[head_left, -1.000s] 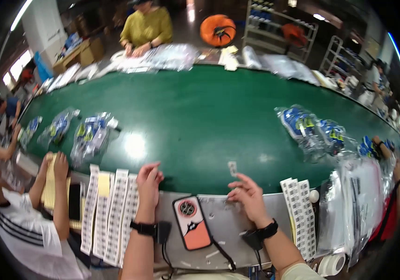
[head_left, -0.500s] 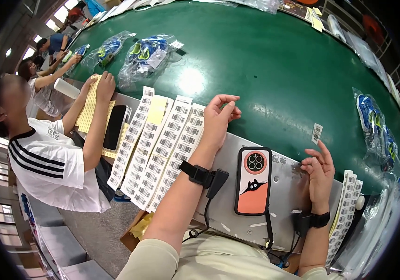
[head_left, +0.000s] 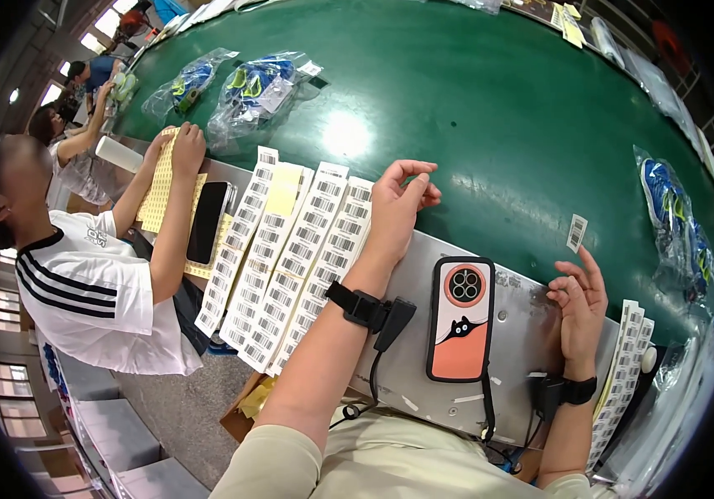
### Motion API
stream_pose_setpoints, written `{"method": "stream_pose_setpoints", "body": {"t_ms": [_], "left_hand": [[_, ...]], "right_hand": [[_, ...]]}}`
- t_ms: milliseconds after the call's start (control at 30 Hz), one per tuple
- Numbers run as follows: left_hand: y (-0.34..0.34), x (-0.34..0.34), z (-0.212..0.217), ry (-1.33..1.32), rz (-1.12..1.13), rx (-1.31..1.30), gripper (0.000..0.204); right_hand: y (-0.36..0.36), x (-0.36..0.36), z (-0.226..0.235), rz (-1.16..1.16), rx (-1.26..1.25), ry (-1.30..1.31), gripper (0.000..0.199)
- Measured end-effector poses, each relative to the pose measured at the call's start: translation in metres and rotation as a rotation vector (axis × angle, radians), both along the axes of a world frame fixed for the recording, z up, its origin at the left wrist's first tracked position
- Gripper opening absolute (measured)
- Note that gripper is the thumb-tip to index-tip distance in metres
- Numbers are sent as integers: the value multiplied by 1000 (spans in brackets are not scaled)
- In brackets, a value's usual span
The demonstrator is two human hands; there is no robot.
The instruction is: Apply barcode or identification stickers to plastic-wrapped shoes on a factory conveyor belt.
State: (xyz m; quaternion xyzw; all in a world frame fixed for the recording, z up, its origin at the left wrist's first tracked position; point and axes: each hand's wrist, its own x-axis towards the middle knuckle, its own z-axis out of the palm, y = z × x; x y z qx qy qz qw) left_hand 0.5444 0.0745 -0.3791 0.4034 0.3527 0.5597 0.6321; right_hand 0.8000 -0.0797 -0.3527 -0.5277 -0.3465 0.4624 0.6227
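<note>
Right now I see my left hand resting at the far edge of the grey metal counter, where it meets the green belt. Its grip is loosely open, fingers curled, thumb and forefinger near each other with nothing between them that I can make out. Just beside it, on its left, lie the long sheets of barcode labels, fanned side by side and touching one another; their long axes run from the belt edge back toward my body, tilted a little leftward. The nearest sheet lies right by the heel of the left hand, so that hand is far closer to the sheets than the other.

My right hand sits on the counter well apart, its grip open and empty, fingers raised. A single loose barcode label lies on the belt just beyond its fingertips, long axis pointing away from me; the right hand is plainly the nearer one to it. Between the hands an orange phone lies face down, a cable trailing from its lower end.

A second stack of label sheets runs along the right wrist, partly cut off by the rim blur. Bagged blue goods lie on the belt beyond the sheets. A person in a white shirt sits to my left, hands on a yellow sheet. Whether a label clings to my left fingertips, I cannot tell.
</note>
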Motion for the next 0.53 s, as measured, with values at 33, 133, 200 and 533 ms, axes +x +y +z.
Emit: {"method": "stream_pose_setpoints", "body": {"t_ms": [33,133,200,533], "left_hand": [[0,0,0,-2,3,3,14],[1,3,1,89,4,20,13],[0,5,2,88,18,18,12],[-33,3,79,1442,-228,622,19]], "right_hand": [[-1,0,0,0,0,-2,49],[-1,2,1,18,8,-4,49],[-3,1,2,-2,4,-23,49],[-5,-12,17,45,-1,-187,57]]}}
